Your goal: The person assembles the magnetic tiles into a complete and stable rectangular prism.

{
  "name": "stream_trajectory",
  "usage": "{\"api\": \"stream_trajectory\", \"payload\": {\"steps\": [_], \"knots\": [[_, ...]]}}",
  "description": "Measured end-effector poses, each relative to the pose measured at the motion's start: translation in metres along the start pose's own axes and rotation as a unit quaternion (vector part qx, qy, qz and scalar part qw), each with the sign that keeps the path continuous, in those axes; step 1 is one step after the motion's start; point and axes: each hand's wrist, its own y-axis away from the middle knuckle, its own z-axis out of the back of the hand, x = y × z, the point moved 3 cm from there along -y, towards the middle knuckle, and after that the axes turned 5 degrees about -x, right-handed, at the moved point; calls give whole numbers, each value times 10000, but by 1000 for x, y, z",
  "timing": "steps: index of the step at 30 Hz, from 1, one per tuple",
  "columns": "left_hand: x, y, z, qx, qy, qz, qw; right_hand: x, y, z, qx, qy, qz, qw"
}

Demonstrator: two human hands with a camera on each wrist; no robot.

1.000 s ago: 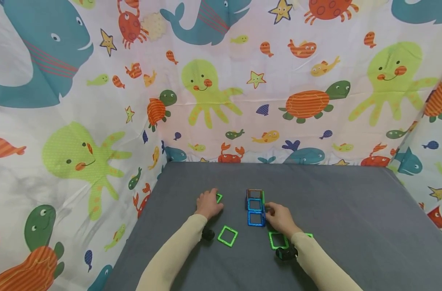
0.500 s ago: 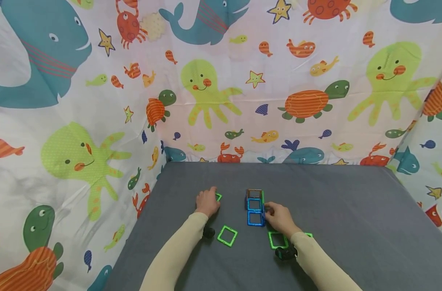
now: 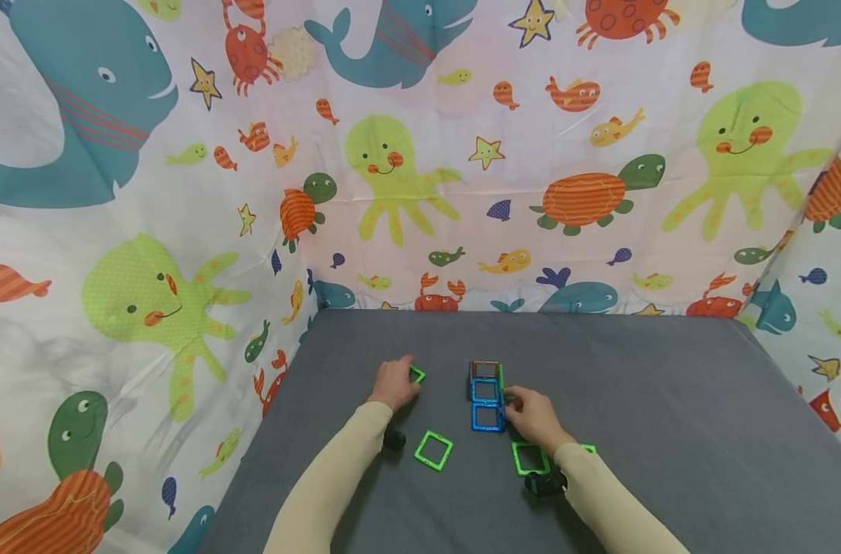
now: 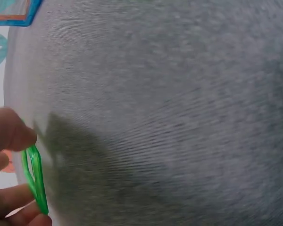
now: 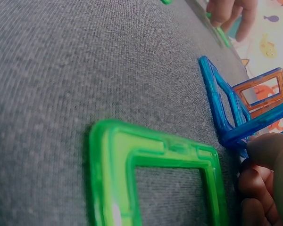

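My left hand (image 3: 394, 383) pinches a green magnetic tile (image 4: 39, 179) between thumb and fingertips, its frame seen nearly edge-on in the left wrist view. Right of it stands a small structure of magnetic tiles: two blue squares (image 3: 487, 403) lie in a row at the front, with an orange tile (image 3: 485, 362) behind and a green tile (image 3: 501, 375) on the far right side. My right hand (image 3: 533, 416) is at the structure's right side, thumb and curled fingers gripping a blue tile (image 5: 259, 124). The palm hides part of that tile.
On the grey cloth (image 3: 655, 400) lie a loose green square (image 3: 446, 457) between the arms and another green square (image 3: 515, 459) below the right hand. A further green piece (image 3: 589, 448) shows partly behind the right sleeve. A patterned curtain (image 3: 462, 254) surrounds the table.
My left hand's fingers have shifted slightly left, with the green tile still near them. My right hand and the tile structure have stayed in place.
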Motion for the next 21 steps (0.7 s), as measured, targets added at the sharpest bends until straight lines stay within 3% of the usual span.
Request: {"api": "stream_trajectory", "payload": {"steps": [5, 10, 21], "knots": [[-13, -4, 9, 68, 175, -454, 9988, 1, 0, 1, 13, -16, -30, 10000], [-37, -12, 18, 215, -36, -1111, 9936, 1, 1, 1, 25, -69, -7, 10000], [-107, -20, 23, 778, -333, -2341, 9685, 1, 0, 2, -12, -112, -33, 9999]]}}
